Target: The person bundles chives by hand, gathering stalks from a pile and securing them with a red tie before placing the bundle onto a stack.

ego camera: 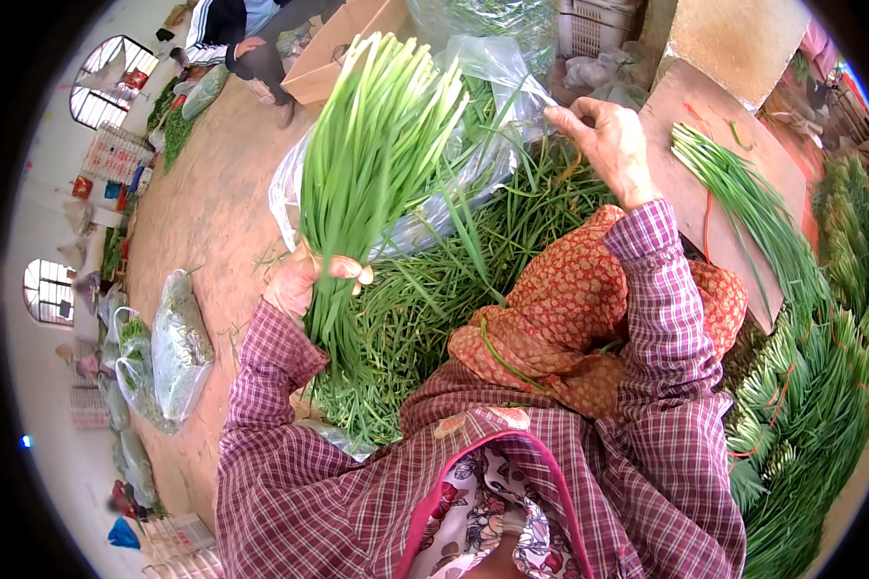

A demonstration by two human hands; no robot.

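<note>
My left hand [300, 279] is closed round a thick bunch of long green leafy stalks [376, 145], likely garlic chives, with the pale cut ends up and the leaves hanging below my fist. My right hand [605, 141] is raised at the upper right, thumb and forefinger pinched on the edge of a clear plastic bag [489, 61]. That bag lies behind the bunch and holds more greens. Loose green leaves [420, 304] are heaped below it, beside my knees. A smaller bunch of stalks [739, 174] rests on a board [760, 108] to the right.
Tied bundles of greens with red string [789, 391] are piled at the right. A cardboard box [347, 51] and plastic crates [597, 29] stand at the top. Filled plastic bags [181, 347] lie on the floor at the left. A seated person [250, 47] is at the upper left.
</note>
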